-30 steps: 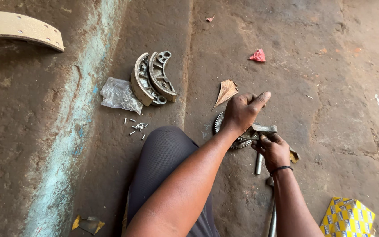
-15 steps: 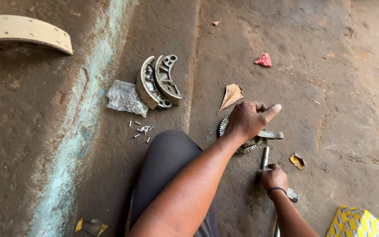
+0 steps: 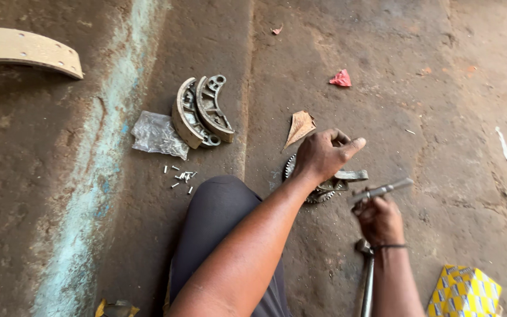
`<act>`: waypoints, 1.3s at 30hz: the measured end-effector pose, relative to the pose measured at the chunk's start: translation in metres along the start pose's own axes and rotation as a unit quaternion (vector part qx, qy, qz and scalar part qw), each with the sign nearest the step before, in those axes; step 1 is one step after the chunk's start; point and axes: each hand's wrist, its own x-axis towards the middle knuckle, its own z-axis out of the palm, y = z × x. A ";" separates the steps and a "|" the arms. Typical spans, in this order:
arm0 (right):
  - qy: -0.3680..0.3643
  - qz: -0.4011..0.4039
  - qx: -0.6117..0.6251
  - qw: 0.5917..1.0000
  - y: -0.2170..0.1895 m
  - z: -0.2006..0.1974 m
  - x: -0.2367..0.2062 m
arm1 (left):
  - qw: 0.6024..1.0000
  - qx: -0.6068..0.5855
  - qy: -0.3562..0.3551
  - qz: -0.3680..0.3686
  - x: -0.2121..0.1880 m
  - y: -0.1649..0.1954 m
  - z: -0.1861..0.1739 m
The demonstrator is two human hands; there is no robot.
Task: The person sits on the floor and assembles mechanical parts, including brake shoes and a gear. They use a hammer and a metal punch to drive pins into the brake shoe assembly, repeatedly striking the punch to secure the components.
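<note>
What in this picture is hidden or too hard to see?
Head view:
- Round toothed metal gear: mostly covered by the left hand.
- Long metal tool on the ground: its upper end is behind the right hand, its lower end cut off by the bottom edge.
- Small metal pins: too small to tell apart.

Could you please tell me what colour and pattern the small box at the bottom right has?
The box is yellow with a blue-and-white pattern, seen in the head view.
</note>
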 end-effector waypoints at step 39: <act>0.045 -0.155 -0.638 0.753 -0.113 0.144 -0.065 | 0.953 0.206 -0.178 0.130 -0.006 0.019 -0.007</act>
